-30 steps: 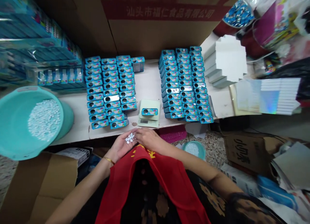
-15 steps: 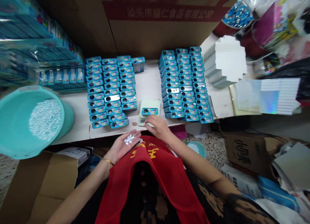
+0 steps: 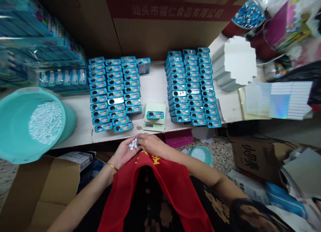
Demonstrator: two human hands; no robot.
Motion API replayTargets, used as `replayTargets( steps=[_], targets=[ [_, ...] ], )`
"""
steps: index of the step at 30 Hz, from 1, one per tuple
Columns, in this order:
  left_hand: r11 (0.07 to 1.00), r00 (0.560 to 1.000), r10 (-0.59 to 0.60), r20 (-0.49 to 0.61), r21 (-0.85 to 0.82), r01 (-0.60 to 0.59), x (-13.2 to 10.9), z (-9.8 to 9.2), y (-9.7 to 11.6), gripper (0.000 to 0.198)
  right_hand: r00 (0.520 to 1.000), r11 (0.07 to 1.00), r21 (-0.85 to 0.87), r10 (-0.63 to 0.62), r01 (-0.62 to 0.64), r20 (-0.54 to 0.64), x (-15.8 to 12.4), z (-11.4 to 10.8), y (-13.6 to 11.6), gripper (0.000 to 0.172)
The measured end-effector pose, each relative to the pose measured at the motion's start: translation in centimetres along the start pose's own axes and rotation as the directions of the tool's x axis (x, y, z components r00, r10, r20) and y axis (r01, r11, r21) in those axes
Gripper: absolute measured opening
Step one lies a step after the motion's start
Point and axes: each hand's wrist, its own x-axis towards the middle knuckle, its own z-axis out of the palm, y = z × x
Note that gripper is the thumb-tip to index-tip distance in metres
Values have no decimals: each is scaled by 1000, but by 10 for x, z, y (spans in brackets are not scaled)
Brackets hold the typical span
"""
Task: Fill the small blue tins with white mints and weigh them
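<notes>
My left hand is palm up and cupped, holding several small white candies. Over its fingertips lies my right hand, with fingers bent together at the candies; whether they pinch one is hidden. Just ahead of both hands, a pale green kitchen scale sits near the table's front edge. A single blue candy tin lies on its plate, untouched.
Rows of blue tins stand left of the scale, and more rows stand right. A turquoise tub of white candies is at far left. White cartons and a brown cardboard box border the table.
My right hand has moved off the scale's front, back and left to the candies in my left palm. The tin stays on the scale.
</notes>
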Motion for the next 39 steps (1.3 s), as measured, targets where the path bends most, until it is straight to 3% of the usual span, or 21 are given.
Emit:
replayTargets(
  steps=[4,13,20,24,27,32,33,37,39],
  targets=[
    [1000,1000,-11,-16,-25,11,-2,3,1,22,1000,998,-57,-7,9,27,3,0,1,15],
    [1000,998,-8,-54,-20,7,-1,5,0,22,994,983,-146,111,-108,16,6,-9,-6,11],
    [998,1000,15,6,53,-16,7,12,7,20,980,972,-179,127,-153,-152,3,-19,2,16],
    [995,995,87,52,48,-89,6,23,15,22,900,957,-89,226,-277,-372,7,-42,28,21],
    [995,996,77,36,60,-79,1,27,18,24,853,946,-23,279,-322,-442,5,-55,53,19],
    [992,990,130,-47,7,-130,-6,3,28,23,710,915,152,389,-375,-587,-25,-62,88,26],
    [989,987,149,-60,-4,-149,-7,-5,32,22,711,913,163,395,-374,-581,-31,-62,93,31],
    [981,983,185,-8,-50,-185,-11,-33,45,21,827,936,129,351,-329,-438,-39,-61,100,56],
    [979,981,194,19,-62,-192,-14,-39,49,20,854,933,116,359,-341,-377,-33,-59,99,62]
  ],
)
